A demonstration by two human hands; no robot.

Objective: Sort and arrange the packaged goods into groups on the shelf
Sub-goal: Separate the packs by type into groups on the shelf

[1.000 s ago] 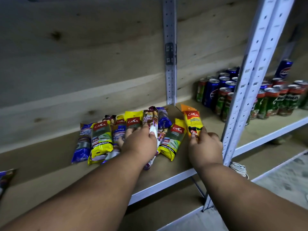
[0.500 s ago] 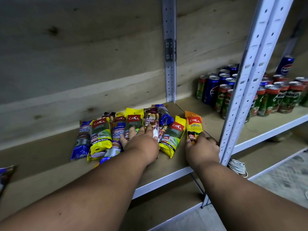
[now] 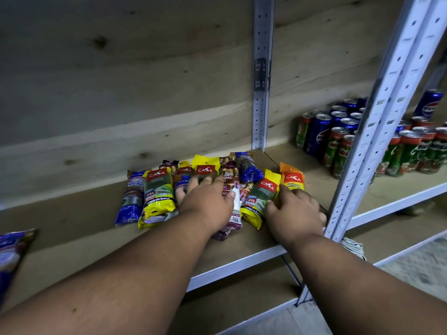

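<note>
Packets (image 3: 208, 187): head view, loose overlapping row on shelf (image 3: 72, 228), left of post.
Left grip (image 3: 208, 204): fingers spread, flat on packets.
Right grip (image 3: 294, 211): curled on orange packet (image 3: 291, 176).
Advice: slide orange packet flat, brands together, no overlaps.

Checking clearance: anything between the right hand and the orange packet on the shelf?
Nothing visible. The right hand already rests against the near end of the orange packet, fingers at its lower edge. A yellow packet lies beside it on the left, not between them.
</note>
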